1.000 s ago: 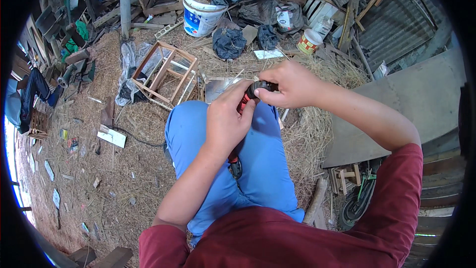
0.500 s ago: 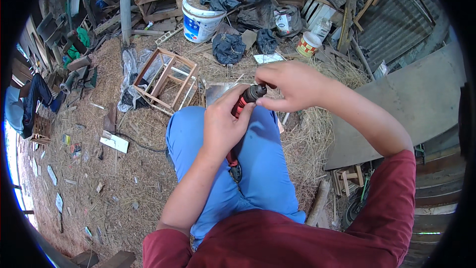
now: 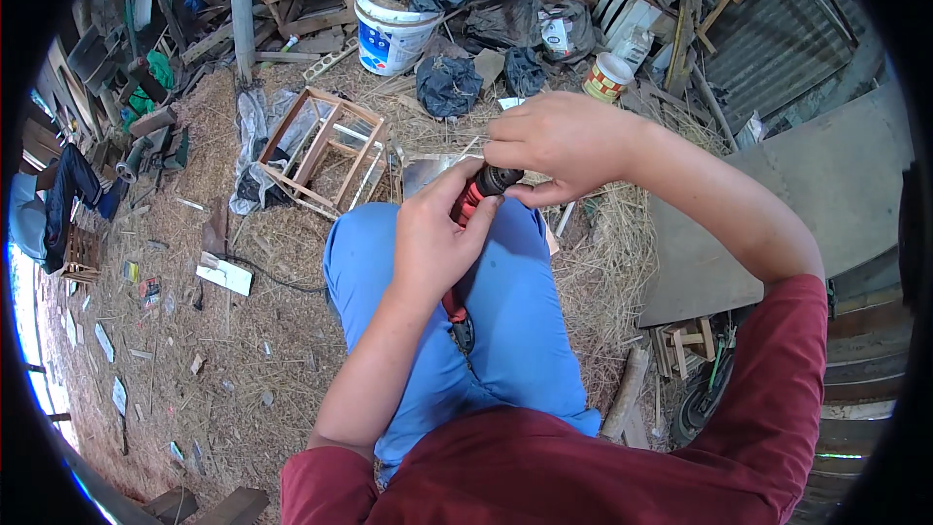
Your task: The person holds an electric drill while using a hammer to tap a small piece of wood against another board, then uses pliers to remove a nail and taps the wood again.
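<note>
Over strawy ground [image 3: 228,350], left hand [image 3: 437,233] grips tool [image 3: 468,202]; right hand [image 3: 564,144] now clasps its tip [image 3: 502,178].

Left fingers [image 3: 450,183] grip a red tool [image 3: 470,201], right fingers [image 3: 510,153] at its black end [image 3: 498,179].

The left hand [image 3: 437,233] hides the middle of a red-and-black tool [image 3: 468,202]. The right hand [image 3: 564,141] screens its own fingertips; whether they pinch anything is unclear. A maroon sleeve [image 3: 763,369] covers part of a black wheel [image 3: 692,406], and the small floor scraps [image 3: 197,364] are too tiny to identify.
</note>
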{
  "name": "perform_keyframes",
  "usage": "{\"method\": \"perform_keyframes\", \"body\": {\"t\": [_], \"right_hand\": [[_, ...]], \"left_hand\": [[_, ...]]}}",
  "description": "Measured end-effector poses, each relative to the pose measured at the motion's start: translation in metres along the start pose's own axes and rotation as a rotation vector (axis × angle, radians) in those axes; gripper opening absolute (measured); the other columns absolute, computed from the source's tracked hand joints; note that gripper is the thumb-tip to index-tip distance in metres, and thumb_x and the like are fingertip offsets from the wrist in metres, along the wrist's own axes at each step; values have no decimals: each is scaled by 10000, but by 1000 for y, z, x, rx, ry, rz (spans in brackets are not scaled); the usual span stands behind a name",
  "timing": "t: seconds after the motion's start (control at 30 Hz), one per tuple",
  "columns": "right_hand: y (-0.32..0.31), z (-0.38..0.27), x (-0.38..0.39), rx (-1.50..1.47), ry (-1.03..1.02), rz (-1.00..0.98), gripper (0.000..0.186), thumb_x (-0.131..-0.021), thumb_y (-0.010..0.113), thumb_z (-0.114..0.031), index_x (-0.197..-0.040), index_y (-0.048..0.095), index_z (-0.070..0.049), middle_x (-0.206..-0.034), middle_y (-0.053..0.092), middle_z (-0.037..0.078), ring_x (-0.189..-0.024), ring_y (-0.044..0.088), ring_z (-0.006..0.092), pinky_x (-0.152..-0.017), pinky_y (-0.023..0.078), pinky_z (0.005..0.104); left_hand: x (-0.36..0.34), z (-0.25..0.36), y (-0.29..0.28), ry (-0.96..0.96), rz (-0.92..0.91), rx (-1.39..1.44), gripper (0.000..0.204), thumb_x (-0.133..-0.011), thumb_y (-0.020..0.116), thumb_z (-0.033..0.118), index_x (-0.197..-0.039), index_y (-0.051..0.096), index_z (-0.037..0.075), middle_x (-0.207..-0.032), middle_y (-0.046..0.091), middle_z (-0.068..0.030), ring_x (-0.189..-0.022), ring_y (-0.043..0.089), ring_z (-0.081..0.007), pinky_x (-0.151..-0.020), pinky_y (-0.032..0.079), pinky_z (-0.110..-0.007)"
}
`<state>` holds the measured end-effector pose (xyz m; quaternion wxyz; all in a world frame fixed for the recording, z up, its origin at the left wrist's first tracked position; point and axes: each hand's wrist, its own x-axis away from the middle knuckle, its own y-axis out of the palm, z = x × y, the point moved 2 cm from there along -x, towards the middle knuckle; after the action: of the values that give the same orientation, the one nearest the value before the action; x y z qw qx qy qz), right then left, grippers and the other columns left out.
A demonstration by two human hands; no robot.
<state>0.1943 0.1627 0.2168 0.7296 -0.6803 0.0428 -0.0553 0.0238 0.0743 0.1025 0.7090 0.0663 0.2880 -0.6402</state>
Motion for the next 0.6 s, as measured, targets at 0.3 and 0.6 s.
{"method": "perform_keyframes", "body": {"t": [0.3, 0.6], "right_hand": [[2, 3, 1, -71, 0, 26, 324, -870, 756, -325, -1006, 605, -74, -893, 597, 111, -890, 669, 334, -709, 556, 476], [2, 5, 0, -54, 66, 39, 361, -865, 786, -342, -1028, 610, -72, -934, 640, 125, -920, 677, 350, -760, 563, 478]], "left_hand": [[-2, 3, -2, -74, -71, 35, 349, -884, 799, 102, -1204, 680, 30, -1006, 751, -189, -926, 762, -351, -786, 585, -408], [-2, -1, -5, 3, -32, 31, 350, -887, 774, 66, -1211, 654, 10, -1002, 749, -181, -931, 763, -301, -811, 578, -381]]}}
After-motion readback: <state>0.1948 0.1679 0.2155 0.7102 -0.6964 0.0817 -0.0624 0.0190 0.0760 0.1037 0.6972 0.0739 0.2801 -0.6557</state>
